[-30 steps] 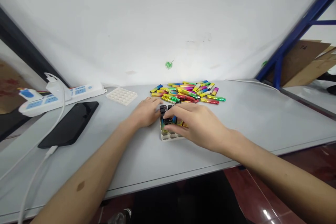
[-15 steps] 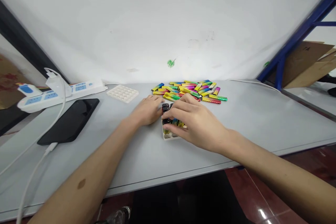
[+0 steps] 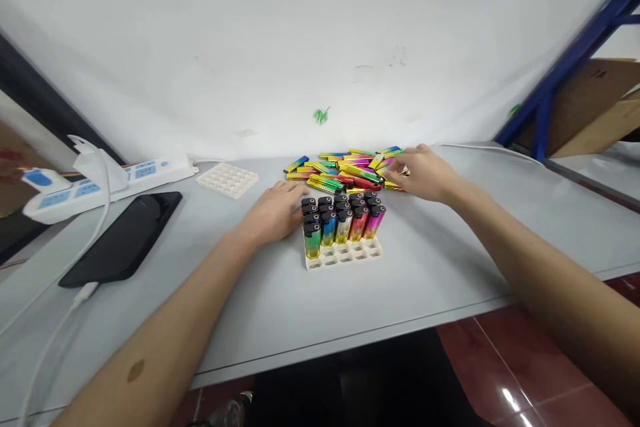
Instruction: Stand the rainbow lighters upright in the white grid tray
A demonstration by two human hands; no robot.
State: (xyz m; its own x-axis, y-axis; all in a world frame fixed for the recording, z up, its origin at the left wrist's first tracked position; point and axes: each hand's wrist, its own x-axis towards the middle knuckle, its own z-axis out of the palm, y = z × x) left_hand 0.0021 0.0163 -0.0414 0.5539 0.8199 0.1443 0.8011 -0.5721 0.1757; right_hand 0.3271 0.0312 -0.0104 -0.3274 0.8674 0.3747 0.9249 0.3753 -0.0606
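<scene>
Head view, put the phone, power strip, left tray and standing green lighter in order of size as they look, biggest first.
1. Phone and power strip: the strip looks longer, the phone broader; too close to rank.
2. Left tray
3. Green lighter

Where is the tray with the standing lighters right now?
In the head view, the tray sits on the table slightly right of centre, just right of the left hand and in front of the colourful pile.
</scene>
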